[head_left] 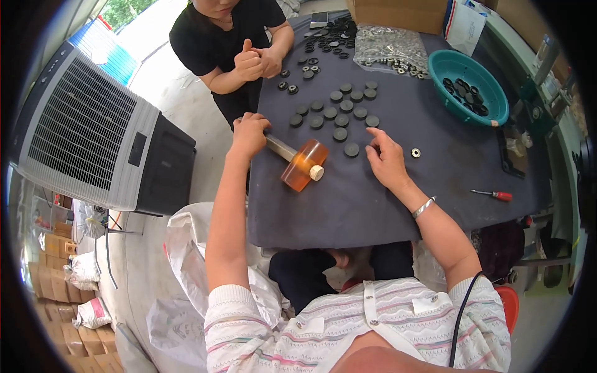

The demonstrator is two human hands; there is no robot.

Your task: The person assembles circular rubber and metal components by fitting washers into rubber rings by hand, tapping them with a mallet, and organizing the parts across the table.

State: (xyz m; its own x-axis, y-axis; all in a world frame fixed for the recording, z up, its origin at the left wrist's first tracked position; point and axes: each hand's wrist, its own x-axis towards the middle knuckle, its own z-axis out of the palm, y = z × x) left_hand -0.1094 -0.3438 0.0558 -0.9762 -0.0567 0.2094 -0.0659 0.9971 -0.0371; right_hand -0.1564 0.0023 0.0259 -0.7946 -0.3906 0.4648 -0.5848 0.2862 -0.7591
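My left hand [250, 135] is closed around the handle of a mallet with a translucent orange head [304, 164], which lies at the table's left side. My right hand [388, 158] is over the dark table [311, 221] with its fingers partly stretched out. Its index fingertip comes close to a round dark disc [372, 121]; whether they touch I cannot tell. Several similar discs [330, 113] are spread over the middle of the table. A small metal ring [415, 152] with a dark centre lies just right of my right hand.
A red-handled screwdriver [501, 196] lies at the right. Farther back are a teal basin [438, 93] holding dark rings, a clear bag [388, 46] of metal parts and scattered black rings [329, 40]. Another person [230, 59] stands at the far left, beyond a large air cooler [93, 133].
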